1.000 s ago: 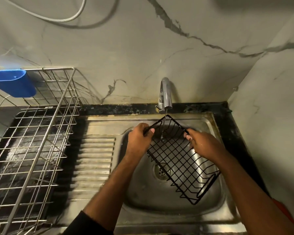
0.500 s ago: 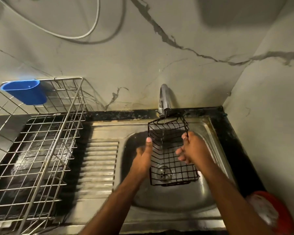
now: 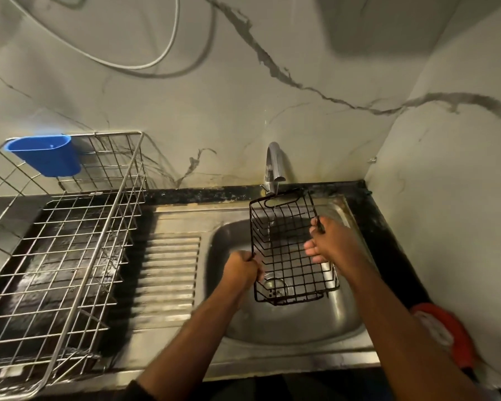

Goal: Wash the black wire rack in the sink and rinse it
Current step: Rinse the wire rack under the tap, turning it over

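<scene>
A: Black wire rack is up over the sink, held in both hands, far end right under the tap. Thin stream of water runs thru the mesh near that end.

B: Which hand's where?

A: Left hand is fisted round the rack's left rim, approx halfway along, fingers curled tight on the wire. Right hand is on the right rim; thumb & forefinger pinch the top wire, other fingers spread loose inside the rack.

B: Rack touching the basin?

A: Can't tell for sure. Near end hangs low over the drain, which shows thru the grid. Rack tilts, far end higher.

B: Anything else round it?

A: Steel drainboard w/ ribs left of the basin. Further left, a silver dish rack on the counter w/ a blue cup hooked on its back rail. White cable loops on the marble wall above. Red-orange thing at the right edge, partly hidden by the forearm, can't make out what it is.
</scene>
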`<state>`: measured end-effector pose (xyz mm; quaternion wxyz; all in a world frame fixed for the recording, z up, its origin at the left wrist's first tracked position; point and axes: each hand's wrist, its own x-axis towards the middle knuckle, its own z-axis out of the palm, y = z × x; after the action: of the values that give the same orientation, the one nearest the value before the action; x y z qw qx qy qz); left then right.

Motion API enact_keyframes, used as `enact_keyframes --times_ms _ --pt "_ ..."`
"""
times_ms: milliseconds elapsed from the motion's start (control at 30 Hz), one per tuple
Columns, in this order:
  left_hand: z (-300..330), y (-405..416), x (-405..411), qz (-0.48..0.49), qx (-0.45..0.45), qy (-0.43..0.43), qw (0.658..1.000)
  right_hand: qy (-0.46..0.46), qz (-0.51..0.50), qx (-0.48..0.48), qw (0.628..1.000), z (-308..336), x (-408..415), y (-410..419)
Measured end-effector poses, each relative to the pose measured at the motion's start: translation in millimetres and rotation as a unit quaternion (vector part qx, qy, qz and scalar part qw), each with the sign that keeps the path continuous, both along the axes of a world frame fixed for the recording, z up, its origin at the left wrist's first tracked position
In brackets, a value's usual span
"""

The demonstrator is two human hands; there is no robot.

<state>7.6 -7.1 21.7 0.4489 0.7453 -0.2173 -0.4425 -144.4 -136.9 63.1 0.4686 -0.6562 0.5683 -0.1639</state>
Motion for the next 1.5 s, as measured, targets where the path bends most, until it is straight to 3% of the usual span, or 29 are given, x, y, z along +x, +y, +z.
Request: enact_keyframes --times_ms 233,467,633,900,1133,1500 --pt "12.9 -5.7 -4.6 -0.026 -0.029 -0.072 0.997 0.213 0.015 -0.146 0.966 -1.1 -14.8 4.8" --pt "18.1 -8.5 2.8 -0.043 -0.051 -0.078 0.995 0.122 -0.009 -0.116 0.986 5.5 -21.7 15.2" --pt "17.9 -7.6 4.8 0.028 -0.079 -0.031 0.996 0.054 -0.010 -0.103 0.993 8.7 -26.1 22.2" --pt "25.6 5.2 14.7 0.093 -0.087 -0.024 0.992 0.003 0.008 -0.085 0.996 6.8 -13.9 33.9" --pt "22.4 18.8 13.5 0.091 -0.077 -0.021 0.993 -0.030 -0.030 -0.044 0.998 7.9 -14.4 38.5" --pt "29.2 20.4 3.8 0.066 -0.101 -0.022 0.992 -0.046 -0.057 -0.061 0.995 11.0 -29.3 44.2"
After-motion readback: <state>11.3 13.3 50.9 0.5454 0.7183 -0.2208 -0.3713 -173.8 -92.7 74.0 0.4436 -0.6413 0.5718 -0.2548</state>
